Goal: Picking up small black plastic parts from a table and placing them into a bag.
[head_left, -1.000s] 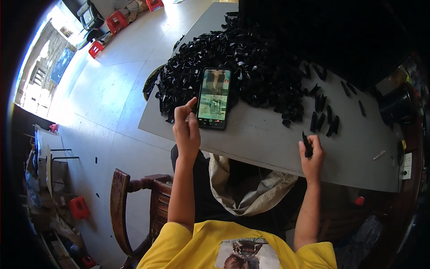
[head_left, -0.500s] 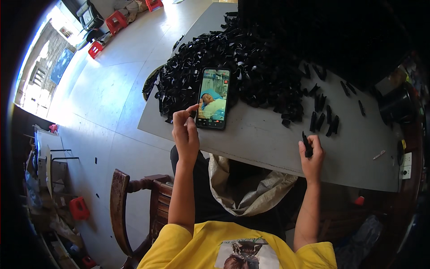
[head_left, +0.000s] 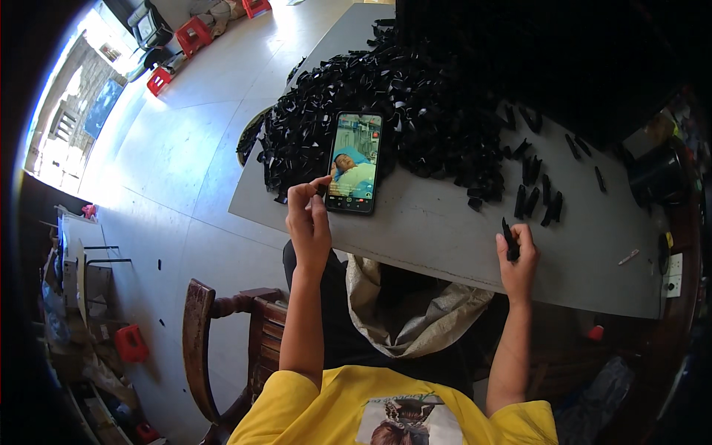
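In the head view, a lit phone [head_left: 355, 162] is seen lying flat on the grey desk [head_left: 437, 230], its far end against a heap of black pieces [head_left: 386, 96]; its near left corner is touched by the fingertips of the left hand [head_left: 309, 215], curled but clamped on nothing; one black piece [head_left: 509, 239] is gripped in the right hand [head_left: 517, 259], near the desk's near edge; a pale sack [head_left: 415, 319] hangs below.

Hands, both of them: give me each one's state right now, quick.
Left hand: fingers pinched beside the phone; what they grip cannot be told.
Right hand: closed on a small black piece.
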`<state>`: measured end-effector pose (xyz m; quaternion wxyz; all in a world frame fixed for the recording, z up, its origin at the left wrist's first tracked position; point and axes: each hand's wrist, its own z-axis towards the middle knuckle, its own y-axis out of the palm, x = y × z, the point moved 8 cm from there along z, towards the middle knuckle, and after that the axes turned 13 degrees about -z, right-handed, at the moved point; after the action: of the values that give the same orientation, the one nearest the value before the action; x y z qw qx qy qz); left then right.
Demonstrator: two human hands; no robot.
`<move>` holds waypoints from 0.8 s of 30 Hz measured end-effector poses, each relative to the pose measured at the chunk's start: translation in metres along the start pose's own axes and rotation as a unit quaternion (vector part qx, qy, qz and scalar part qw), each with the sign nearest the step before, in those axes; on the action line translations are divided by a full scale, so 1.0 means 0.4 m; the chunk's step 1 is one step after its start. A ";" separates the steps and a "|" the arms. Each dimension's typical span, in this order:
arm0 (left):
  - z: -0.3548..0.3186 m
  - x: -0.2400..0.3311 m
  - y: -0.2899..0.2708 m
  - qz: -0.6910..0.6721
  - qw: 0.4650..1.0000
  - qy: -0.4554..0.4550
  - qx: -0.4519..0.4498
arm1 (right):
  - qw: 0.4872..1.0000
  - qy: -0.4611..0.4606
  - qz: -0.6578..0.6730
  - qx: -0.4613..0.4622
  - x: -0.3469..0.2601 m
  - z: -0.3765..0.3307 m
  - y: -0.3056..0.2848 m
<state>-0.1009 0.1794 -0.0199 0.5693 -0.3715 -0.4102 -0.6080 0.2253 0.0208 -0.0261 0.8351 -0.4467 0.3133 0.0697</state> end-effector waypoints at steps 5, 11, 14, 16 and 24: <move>-0.001 -0.003 -0.001 0.012 1.000 0.005 -0.012 | 1.000 0.011 -0.014 -0.012 0.003 0.000 -0.002; -0.001 -0.004 -0.005 0.004 1.000 0.009 -0.008 | 0.999 0.019 -0.021 -0.023 0.003 0.001 -0.002; -0.002 -0.004 -0.006 0.020 1.000 0.005 -0.009 | 0.999 0.019 -0.022 -0.023 0.007 0.001 -0.001; -0.001 -0.009 -0.007 0.001 1.000 0.007 -0.018 | 0.999 0.008 -0.027 -0.018 0.003 0.001 -0.002; -0.009 0.002 -0.004 0.014 1.000 0.008 -0.015 | 1.000 0.022 -0.002 -0.022 0.009 0.000 0.001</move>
<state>-0.1026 0.1757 -0.0206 0.5754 -0.3805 -0.3913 -0.6092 0.2280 0.0204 -0.0282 0.8181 -0.4671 0.3290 0.0655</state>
